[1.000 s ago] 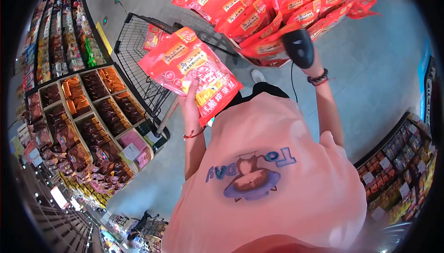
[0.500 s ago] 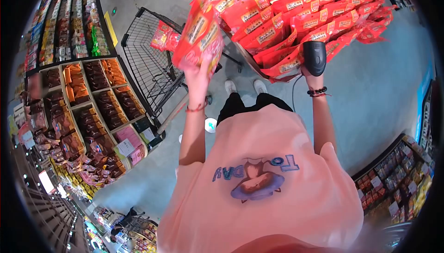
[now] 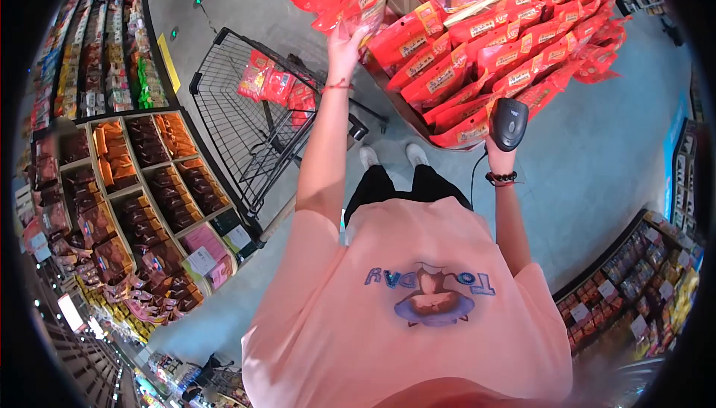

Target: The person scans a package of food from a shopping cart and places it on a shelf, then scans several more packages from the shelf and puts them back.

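My left hand (image 3: 346,50) reaches forward to the left part of the display and is closed on a red snack bag (image 3: 367,7), whose lower end it grips. The bag is among other red bags there. My right hand (image 3: 501,156) is wrapped round a black handheld scanner (image 3: 509,124), with a cord hanging down beside the wrist. Just ahead of the scanner, several red bags (image 3: 462,98) stand in slanting rows in the display bin (image 3: 395,107).
A black wire shopping cart (image 3: 231,121) with red bags in it stands left of the display. Farther left are compartments of brown and orange packets (image 3: 142,177). Another shelf of packets (image 3: 634,281) is at the lower right. My feet are below the bin.
My left hand has moved forward with the red bag, from in front of my body to the display. The scanner in my right hand has come back a little, closer to me.
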Action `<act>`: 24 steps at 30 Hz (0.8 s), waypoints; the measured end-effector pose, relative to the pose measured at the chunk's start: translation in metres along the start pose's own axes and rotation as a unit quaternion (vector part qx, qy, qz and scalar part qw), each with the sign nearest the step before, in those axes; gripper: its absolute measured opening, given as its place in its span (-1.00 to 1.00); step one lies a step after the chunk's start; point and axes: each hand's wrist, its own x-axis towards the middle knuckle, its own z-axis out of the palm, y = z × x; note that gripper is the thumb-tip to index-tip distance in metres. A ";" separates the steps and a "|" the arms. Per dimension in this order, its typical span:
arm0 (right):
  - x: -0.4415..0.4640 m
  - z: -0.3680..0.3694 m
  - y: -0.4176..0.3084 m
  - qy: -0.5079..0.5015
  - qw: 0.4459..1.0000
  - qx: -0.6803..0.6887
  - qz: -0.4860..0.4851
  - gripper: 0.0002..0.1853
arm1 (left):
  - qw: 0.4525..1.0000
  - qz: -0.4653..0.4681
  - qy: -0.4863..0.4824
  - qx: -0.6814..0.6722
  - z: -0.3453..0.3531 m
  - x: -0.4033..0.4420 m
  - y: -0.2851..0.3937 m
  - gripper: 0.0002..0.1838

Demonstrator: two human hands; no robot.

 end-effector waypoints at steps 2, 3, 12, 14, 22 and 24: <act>-0.004 0.004 -0.001 -0.003 0.999 -0.024 0.024 -0.73 | 0.996 -0.026 -0.058 -0.070 -0.005 0.014 -0.010 -0.78; -0.004 0.005 0.004 -0.004 0.999 -0.030 0.041 -0.73 | 0.995 -0.062 -0.059 -0.043 -0.010 0.021 -0.025 -0.78; -0.012 0.015 -0.009 0.021 0.994 -0.041 0.096 -0.72 | 0.988 -0.091 -0.120 0.036 -0.019 0.011 -0.084 -0.84; -0.011 0.020 -0.014 0.033 0.995 -0.062 0.075 -0.78 | 0.991 -0.114 -0.047 -0.057 -0.020 0.008 -0.090 -0.86; -0.015 0.016 -0.013 0.035 0.989 -0.080 0.118 -0.84 | 0.986 -0.077 0.047 0.144 -0.021 0.003 -0.096 -0.76; -0.016 0.018 -0.011 0.046 0.991 -0.049 0.113 -0.84 | 0.926 -0.021 0.093 0.365 -0.024 -0.014 -0.074 -0.73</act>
